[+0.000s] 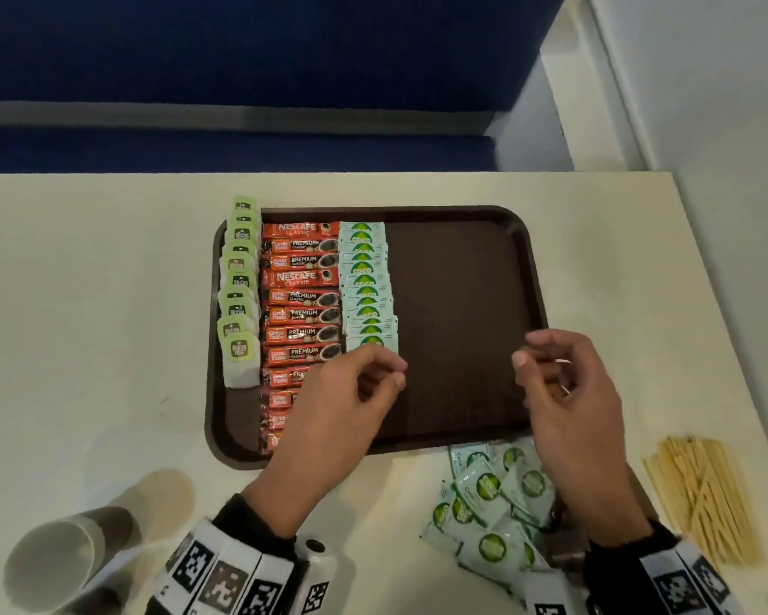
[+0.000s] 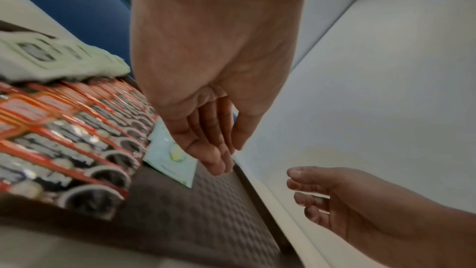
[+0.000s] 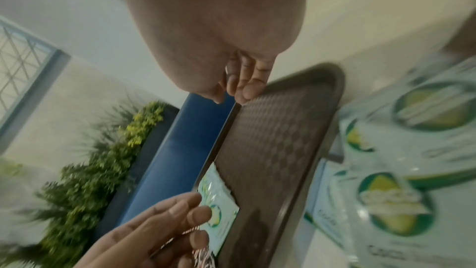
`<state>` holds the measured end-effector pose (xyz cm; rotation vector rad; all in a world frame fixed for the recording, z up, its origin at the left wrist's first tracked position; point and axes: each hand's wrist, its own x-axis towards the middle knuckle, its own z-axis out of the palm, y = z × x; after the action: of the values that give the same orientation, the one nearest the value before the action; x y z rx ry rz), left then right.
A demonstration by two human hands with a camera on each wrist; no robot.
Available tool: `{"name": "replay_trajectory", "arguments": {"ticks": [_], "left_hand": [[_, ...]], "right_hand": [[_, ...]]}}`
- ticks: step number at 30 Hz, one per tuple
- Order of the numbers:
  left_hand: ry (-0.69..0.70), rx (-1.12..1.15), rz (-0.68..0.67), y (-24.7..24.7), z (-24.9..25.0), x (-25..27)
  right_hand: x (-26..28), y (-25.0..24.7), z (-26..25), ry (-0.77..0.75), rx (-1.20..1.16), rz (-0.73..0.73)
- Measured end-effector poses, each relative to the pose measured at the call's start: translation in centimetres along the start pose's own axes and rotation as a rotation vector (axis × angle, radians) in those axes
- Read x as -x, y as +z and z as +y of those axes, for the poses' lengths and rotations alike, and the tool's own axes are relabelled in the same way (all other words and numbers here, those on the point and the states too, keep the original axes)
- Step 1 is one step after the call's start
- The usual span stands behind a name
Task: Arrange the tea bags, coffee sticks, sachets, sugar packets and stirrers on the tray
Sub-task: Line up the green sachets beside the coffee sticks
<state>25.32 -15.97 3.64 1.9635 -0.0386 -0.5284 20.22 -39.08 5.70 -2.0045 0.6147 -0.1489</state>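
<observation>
head view: laying the coco sachets (image 1: 369, 286) in a row on the tray (image 1: 462, 281), beside the coffee sticks (image 1: 300, 304). left hand (image 1: 342, 401) and right hand (image 1: 568, 392) loosely curled, empty. next, probably picking from the loose pile (image 1: 488, 503) by the tray's near edge.

The left hand (image 1: 329, 406) covers the near ends of the lowest red coffee sticks (image 1: 280, 419). The right hand (image 1: 568, 401) hides part of the loose pale-green sachet pile (image 1: 484, 499); a grey paper cup (image 1: 58, 557) is cut off at the head view's bottom edge.
</observation>
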Motion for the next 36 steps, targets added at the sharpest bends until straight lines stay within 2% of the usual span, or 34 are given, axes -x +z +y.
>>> {"name": "replay_trajectory", "arguments": {"ticks": [4, 7, 10, 13, 17, 20, 28, 32, 36], "left_hand": [[0.095, -0.17, -0.223, 3.0, 1.1, 1.8], [0.188, -0.3, -0.381, 5.5, 1.1, 3.4], [0.274, -0.442, -0.458, 7.2, 0.4, 4.6], [0.346, -0.517, -0.477, 8.1, -0.5, 4.9], [0.46, -0.681, -0.516, 9.0, -0.8, 4.7], [0.477, -0.81, -0.542, 10.0, -0.5, 4.7], [0.513, -0.943, -0.553, 10.6, -1.7, 5.2], [0.516, -0.951, -0.53, 9.7, -2.9, 5.7], [0.493, -0.954, -0.521, 8.5, -3.8, 6.1]], "right_hand": [[3.6, -4.1, 1.9, 0.092, 0.032, 0.184], [7.3, -5.8, 4.3, 0.169, 0.095, 0.221], [11.0, -6.3, 6.6, 0.18, 0.124, 0.226], [14.5, -6.0, 7.9, 0.112, 0.237, 0.22], [17.9, -4.5, 8.3, 0.187, 0.223, 0.177], [19.2, -3.2, 8.6, 0.161, 0.311, 0.14], [18.8, -0.4, 8.8, 0.257, 0.388, 0.055], [18.4, 0.4, 8.1, 0.257, 0.351, -0.033], [17.8, 0.0, 7.5, 0.235, 0.306, -0.047]]}}
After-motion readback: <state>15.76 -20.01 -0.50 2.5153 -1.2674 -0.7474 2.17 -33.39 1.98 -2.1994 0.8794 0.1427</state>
